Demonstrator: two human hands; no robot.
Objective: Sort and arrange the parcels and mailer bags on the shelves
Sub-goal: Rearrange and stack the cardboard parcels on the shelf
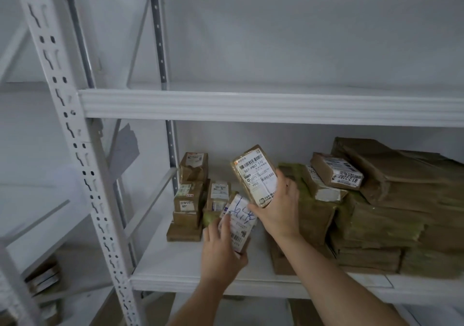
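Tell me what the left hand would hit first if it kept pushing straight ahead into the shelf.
Probably the small brown boxes stacked at the shelf's back left. The left hand, gripping a handwritten-label parcel, points up toward them; depth is unclear.

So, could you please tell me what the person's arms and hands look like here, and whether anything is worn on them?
Both forearms come up from the bottom edge, bare: no sleeves show. The left hand and right hand wear no gloves, and no watch, ring or wristband is visible. Nails look short and plain.
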